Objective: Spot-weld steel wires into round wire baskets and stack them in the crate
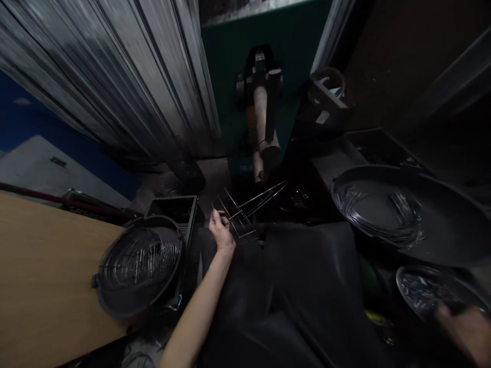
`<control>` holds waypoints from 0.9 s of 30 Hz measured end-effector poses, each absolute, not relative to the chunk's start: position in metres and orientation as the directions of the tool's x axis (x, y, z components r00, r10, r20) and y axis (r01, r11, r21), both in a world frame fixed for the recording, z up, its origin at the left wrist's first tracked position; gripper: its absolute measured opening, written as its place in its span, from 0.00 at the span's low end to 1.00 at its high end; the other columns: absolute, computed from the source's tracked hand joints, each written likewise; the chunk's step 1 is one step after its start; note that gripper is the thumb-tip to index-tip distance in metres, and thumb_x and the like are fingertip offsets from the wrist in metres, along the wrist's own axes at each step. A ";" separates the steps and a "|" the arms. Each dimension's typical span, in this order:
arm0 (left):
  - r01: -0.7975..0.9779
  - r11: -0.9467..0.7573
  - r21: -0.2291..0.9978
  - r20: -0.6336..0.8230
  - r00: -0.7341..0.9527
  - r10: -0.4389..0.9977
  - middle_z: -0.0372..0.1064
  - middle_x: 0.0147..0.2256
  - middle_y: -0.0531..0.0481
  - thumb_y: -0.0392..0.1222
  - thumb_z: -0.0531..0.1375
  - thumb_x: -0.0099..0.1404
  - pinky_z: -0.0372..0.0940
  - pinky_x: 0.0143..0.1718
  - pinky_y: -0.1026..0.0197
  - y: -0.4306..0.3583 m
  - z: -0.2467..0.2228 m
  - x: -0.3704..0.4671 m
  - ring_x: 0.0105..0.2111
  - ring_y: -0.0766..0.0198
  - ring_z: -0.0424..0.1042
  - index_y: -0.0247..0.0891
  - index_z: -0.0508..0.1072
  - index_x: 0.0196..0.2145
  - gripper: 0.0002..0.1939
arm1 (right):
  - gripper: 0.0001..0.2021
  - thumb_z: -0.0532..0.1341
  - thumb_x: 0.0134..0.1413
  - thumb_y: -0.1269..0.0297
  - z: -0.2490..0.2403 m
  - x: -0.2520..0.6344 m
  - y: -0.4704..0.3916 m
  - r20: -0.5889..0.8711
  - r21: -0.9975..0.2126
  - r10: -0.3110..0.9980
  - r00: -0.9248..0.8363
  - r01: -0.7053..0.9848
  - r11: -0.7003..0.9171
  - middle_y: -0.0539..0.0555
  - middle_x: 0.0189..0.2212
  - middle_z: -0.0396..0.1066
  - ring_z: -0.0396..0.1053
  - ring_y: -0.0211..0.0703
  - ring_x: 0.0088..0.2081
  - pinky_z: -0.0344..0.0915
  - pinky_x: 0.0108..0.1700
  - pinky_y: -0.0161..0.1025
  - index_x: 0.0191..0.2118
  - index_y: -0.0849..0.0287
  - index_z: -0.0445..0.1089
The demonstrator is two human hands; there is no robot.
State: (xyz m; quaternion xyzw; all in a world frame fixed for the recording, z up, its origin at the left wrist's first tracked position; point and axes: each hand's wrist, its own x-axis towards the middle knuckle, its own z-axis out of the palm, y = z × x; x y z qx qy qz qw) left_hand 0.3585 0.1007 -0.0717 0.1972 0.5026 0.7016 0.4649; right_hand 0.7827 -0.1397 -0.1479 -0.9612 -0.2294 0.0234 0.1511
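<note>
Near the middle of the view, my left hand (pixel 222 230) is closed on a thin metal wire frame (pixel 244 234). The frame has crossing rods and a long pointed loop that reaches to the right, over the dark cloth on my lap (pixel 307 276). At the lower right, my right hand (pixel 466 329) is smeared by motion at the edge of a round bowl (pixel 399 283) full of small metal pieces (pixel 422 294). Its fingers cannot be made out, nor whether they hold anything.
A green machine (pixel 295 61) with pale cylindrical parts (pixel 261 107) stands ahead. On the right, a wide dark pan (pixel 368 197) carries bent metal wires (pixel 383 225). To the left are a round basin (pixel 115 304) of wire rings, a dark crate (pixel 192 209) and a wooden board (pixel 49 276).
</note>
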 end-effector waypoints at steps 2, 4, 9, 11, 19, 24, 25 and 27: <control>-0.457 -0.071 0.887 -0.186 -0.493 0.850 0.48 0.15 0.62 0.60 0.61 0.54 0.38 0.14 0.71 0.102 -0.072 0.358 0.13 0.78 0.46 0.35 0.64 0.27 0.22 | 0.32 0.53 0.40 0.56 -0.130 0.777 -0.129 -0.110 -0.299 0.276 0.955 0.233 -0.926 0.70 0.21 0.62 0.66 0.65 0.31 0.51 0.26 0.52 0.51 0.70 0.69; -0.459 -0.069 0.886 -0.187 -0.487 0.853 0.48 0.15 0.62 0.59 0.61 0.55 0.38 0.14 0.72 0.102 -0.072 0.359 0.13 0.78 0.46 0.35 0.64 0.27 0.22 | 0.30 0.55 0.39 0.60 -0.105 0.760 -0.110 -0.171 -0.362 0.200 0.965 0.127 -0.923 0.68 0.22 0.63 0.65 0.63 0.30 0.53 0.26 0.51 0.50 0.71 0.69; -0.435 -0.069 0.898 -0.162 -0.472 0.867 0.49 0.15 0.61 0.59 0.60 0.56 0.39 0.14 0.72 0.102 -0.072 0.362 0.13 0.77 0.46 0.35 0.65 0.27 0.21 | 0.09 0.65 0.31 0.59 -0.052 0.672 -0.037 -0.288 -0.843 0.524 0.802 0.047 -0.536 0.58 0.27 0.71 0.68 0.51 0.30 0.64 0.31 0.44 0.26 0.55 0.71; -0.426 -0.072 0.902 -0.150 -0.464 0.873 0.48 0.15 0.61 0.59 0.60 0.56 0.39 0.14 0.72 0.101 -0.071 0.362 0.13 0.77 0.46 0.36 0.65 0.27 0.21 | 0.15 0.68 0.28 0.57 -0.044 0.631 -0.006 -0.372 -0.916 0.667 0.645 -0.140 -0.376 0.56 0.27 0.72 0.70 0.46 0.30 0.67 0.32 0.41 0.27 0.57 0.72; -0.408 -0.071 0.910 -0.144 -0.473 0.869 0.47 0.15 0.62 0.60 0.60 0.56 0.39 0.14 0.72 0.103 -0.068 0.359 0.13 0.77 0.45 0.36 0.64 0.27 0.22 | 0.22 0.76 0.21 0.57 -0.030 0.543 0.083 -0.365 -0.870 0.871 0.329 -0.454 -0.193 0.52 0.23 0.72 0.71 0.37 0.24 0.63 0.21 0.26 0.26 0.64 0.72; -0.349 -0.046 0.936 -0.136 -0.478 0.868 0.47 0.15 0.62 0.62 0.58 0.56 0.42 0.15 0.72 0.106 -0.068 0.358 0.14 0.76 0.45 0.36 0.64 0.27 0.23 | 0.23 0.77 0.21 0.58 -0.020 0.530 0.093 -0.367 -0.832 0.871 0.326 -0.535 -0.150 0.51 0.24 0.72 0.69 0.33 0.22 0.59 0.18 0.24 0.27 0.64 0.72; -0.338 -0.041 0.940 -0.133 -0.477 0.869 0.47 0.14 0.62 0.62 0.58 0.57 0.42 0.15 0.72 0.107 -0.067 0.358 0.14 0.76 0.45 0.36 0.64 0.27 0.23 | 0.23 0.77 0.20 0.58 -0.019 0.529 0.093 -0.379 -0.824 0.866 0.325 -0.544 -0.156 0.51 0.23 0.72 0.69 0.33 0.22 0.59 0.18 0.25 0.27 0.64 0.72; -0.316 -0.031 0.948 -0.131 -0.478 0.869 0.47 0.15 0.62 0.61 0.57 0.58 0.43 0.15 0.72 0.108 -0.066 0.358 0.14 0.75 0.45 0.36 0.64 0.27 0.22 | 0.23 0.77 0.20 0.60 -0.017 0.526 0.094 -0.404 -0.806 0.858 0.317 -0.568 -0.170 0.51 0.24 0.72 0.68 0.33 0.22 0.59 0.18 0.25 0.27 0.64 0.72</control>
